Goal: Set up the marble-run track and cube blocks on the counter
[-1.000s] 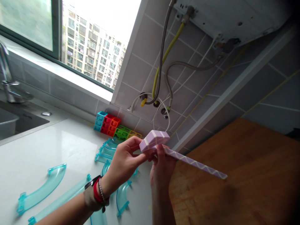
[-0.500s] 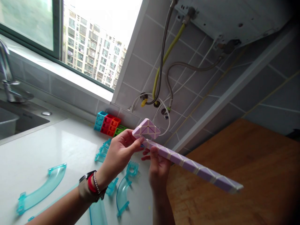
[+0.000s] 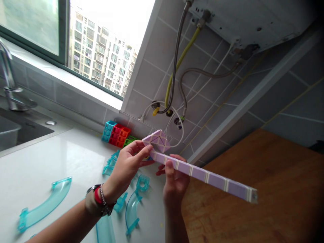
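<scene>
Both hands hold a purple and white snake puzzle [image 3: 198, 171] up above the counter. Its left end is folded into a compact angular shape, while the rest runs as a straight bar down to the right. My left hand [image 3: 131, 157] pinches it at the fold, thumb on the near side. Along the bar, my right hand [image 3: 174, 179] grips from below with the thumb on the front and the fingers behind. Some fingers of each hand are hidden by the puzzle. A watch and bracelets [image 3: 100, 199] are on my left wrist.
Translucent teal track pieces [image 3: 48, 202] lie on the white counter [image 3: 83, 162]. Colored cube blocks [image 3: 116, 133] stand against the tiled wall. A sink with a faucet [image 3: 11, 84] is at left, a wooden surface [image 3: 240, 216] at right. Hoses [image 3: 177, 64] hang beneath a white appliance [image 3: 250, 20].
The straight part of the snake puzzle has turned about its length, now showing flat purple faces instead of zigzag lines. Its folded end has tilted, and my right hand has shifted slightly right.
</scene>
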Available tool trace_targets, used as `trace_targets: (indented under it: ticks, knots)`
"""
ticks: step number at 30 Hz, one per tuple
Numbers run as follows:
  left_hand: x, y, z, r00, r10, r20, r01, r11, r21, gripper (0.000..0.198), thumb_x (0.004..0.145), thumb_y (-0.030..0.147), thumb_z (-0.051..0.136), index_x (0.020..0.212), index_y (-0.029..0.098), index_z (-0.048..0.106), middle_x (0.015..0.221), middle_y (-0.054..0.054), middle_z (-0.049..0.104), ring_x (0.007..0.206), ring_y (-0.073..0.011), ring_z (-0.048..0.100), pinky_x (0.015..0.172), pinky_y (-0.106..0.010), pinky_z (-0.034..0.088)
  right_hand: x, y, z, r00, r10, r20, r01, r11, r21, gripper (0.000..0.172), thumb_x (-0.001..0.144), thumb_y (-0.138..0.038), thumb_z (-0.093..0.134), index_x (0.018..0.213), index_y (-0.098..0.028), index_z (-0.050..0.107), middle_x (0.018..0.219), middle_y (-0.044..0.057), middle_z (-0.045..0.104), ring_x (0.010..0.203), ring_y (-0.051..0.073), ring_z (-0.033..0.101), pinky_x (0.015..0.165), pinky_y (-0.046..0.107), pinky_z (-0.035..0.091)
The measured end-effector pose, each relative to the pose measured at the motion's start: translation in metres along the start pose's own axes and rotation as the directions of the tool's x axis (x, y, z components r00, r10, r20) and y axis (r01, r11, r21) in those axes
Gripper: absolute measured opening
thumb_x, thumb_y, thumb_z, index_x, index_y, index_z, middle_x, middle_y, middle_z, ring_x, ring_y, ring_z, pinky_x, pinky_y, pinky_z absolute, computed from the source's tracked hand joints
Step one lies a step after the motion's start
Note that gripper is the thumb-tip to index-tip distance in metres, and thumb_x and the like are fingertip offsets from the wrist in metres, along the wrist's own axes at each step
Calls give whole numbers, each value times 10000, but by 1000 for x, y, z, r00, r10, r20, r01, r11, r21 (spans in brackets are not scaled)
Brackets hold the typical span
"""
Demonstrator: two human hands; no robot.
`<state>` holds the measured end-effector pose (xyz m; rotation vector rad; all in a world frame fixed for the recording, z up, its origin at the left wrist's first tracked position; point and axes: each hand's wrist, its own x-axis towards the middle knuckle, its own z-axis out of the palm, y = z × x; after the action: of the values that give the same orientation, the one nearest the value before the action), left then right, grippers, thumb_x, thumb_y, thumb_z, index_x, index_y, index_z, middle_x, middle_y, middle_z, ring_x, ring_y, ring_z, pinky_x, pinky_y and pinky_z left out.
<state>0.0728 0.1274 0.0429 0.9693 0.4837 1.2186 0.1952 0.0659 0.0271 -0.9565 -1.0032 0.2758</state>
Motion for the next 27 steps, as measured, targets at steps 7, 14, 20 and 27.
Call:
trace_targets:
  ticks: [7,14,20,27]
  knots:
    - [2,1,-2,998,15,-57,-16,1000,-15,346,832,425,846,964,148,686,992,-63,725,939,-228,718,817,-362,661,6,-8,-6,992,81,99,-81,997,-7,287,934,-352,743,1183,-216,698,1160,89,721,858,216,766,585,287,660]
    - [-2,6,0,999,39,-26,-41,997,-71,347,850,382,839,1088,160,719,1086,-89,762,1005,-249,737,902,-402,648,10,0,-19,975,-11,221,-7,997,79,220,976,-259,701,1194,-257,669,1309,75,695,1208,264,692,1030,468,599]
    - [-4,9,3,997,44,-57,-49,995,-84,364,851,395,841,1095,160,706,1087,-93,771,1000,-259,748,876,-406,656,14,5,-26,948,-97,302,69,992,102,221,984,-198,685,1187,-285,678,1318,56,686,1253,252,663,1067,469,567]
    - [-3,17,1,990,-139,2,135,958,-253,306,873,355,828,1088,177,703,1081,-79,766,953,-210,755,880,-359,647,16,5,-31,936,-121,331,64,982,180,191,932,-187,757,1101,-272,737,1276,74,728,1221,269,686,1055,526,559]
